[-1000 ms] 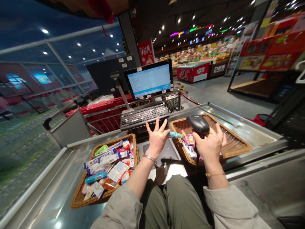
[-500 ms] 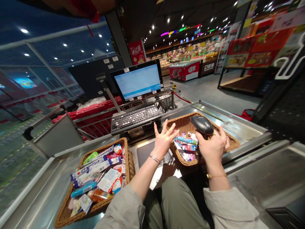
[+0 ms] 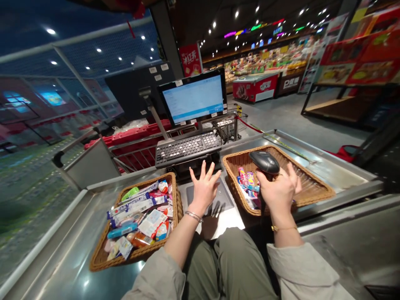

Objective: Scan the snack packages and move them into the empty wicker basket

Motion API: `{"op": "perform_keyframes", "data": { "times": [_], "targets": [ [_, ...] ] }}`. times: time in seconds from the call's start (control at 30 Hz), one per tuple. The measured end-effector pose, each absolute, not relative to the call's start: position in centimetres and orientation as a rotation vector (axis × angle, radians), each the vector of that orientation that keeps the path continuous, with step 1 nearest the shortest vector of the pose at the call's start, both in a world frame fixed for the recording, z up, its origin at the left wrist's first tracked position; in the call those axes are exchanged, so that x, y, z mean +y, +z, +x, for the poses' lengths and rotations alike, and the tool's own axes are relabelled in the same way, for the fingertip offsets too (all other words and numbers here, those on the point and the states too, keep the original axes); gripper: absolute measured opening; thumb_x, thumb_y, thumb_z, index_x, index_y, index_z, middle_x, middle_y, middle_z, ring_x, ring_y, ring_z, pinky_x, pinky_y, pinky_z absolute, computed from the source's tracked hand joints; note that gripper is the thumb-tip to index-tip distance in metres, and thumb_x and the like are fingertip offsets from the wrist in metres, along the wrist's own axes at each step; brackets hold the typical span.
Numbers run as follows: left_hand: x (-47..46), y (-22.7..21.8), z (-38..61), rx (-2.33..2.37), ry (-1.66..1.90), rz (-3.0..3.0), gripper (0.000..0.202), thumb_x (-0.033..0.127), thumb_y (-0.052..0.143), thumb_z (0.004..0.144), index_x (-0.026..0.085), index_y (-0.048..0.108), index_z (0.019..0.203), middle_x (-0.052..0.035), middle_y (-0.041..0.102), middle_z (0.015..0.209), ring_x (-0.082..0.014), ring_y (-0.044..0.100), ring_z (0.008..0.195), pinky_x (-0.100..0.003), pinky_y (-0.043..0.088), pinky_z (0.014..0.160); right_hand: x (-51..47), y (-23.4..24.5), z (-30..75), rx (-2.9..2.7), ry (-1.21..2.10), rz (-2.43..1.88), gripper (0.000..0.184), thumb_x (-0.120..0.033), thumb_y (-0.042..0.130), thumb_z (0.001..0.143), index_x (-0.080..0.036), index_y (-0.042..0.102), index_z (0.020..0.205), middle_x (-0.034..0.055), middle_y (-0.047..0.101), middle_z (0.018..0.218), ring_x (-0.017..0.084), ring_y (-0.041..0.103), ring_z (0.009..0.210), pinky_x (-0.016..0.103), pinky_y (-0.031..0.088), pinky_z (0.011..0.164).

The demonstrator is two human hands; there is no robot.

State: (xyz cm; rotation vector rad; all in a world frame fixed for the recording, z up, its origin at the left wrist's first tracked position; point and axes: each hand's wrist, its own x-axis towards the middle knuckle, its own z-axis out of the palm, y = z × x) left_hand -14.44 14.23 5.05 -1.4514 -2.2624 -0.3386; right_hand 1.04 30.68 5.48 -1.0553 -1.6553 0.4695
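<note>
My right hand [image 3: 278, 189] grips a black handheld barcode scanner [image 3: 265, 161] by its handle, above the right wicker basket [image 3: 315, 188]. Several small packaged sweets [image 3: 248, 185] lie at that basket's left end, partly hidden by the hand and scanner. Fingers spread and holding nothing, my left hand [image 3: 204, 189] hovers over the grey flat plate [image 3: 226, 199] between the two baskets. To the left, another wicker basket [image 3: 175, 196] is filled with packaged snacks, among them long blue-and-white packs [image 3: 137, 207], a light blue pack [image 3: 122, 230] and an orange-brown one [image 3: 139, 240].
Behind the plate are a black keyboard [image 3: 187, 148] and a lit monitor [image 3: 193, 100]. The metal counter [image 3: 67, 246] runs under both baskets. A shopping cart [image 3: 229, 127] and a red freezer [image 3: 254, 88] stand beyond it; a shelf of boxes [image 3: 353, 62] is at right.
My left hand has moved left, from the right basket's edge to over the plate. The view has shifted a little. My right hand still holds the scanner.
</note>
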Motion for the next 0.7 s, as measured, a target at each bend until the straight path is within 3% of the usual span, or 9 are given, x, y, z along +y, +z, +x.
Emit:
{"op": "perform_keyframes", "data": {
  "times": [0.23, 0.7],
  "targets": [
    [9.5, 5.0, -15.5, -2.376, -0.334, -1.232, 0.049, 0.035, 0.060, 0.094, 0.034, 0.055, 0.142, -0.0059, 0.038, 0.163, -0.0344, 0.017, 0.156, -0.078, 0.004, 0.118, 28.4, 6.2, -1.4, -1.719, 0.559, -0.952, 0.040, -0.056, 0.065, 0.075, -0.019, 0.073, 0.087, 0.0203, 0.073, 0.113, 0.040, 0.045, 0.139, 0.061, 0.019, 0.115],
    [-1.2, 6.4, -18.9, -2.496, -0.253, -0.920, 0.049, 0.032, 0.065, 0.090, 0.032, 0.059, 0.139, -0.0093, 0.039, 0.162, -0.0379, 0.020, 0.155, -0.081, 0.008, 0.115, 22.9, 5.8, -6.2, -1.913, 0.583, -0.702, 0.037, -0.051, 0.060, 0.079, -0.019, 0.071, 0.095, 0.0160, 0.073, 0.113, 0.037, 0.042, 0.141, 0.064, 0.018, 0.116]
  ]
}}
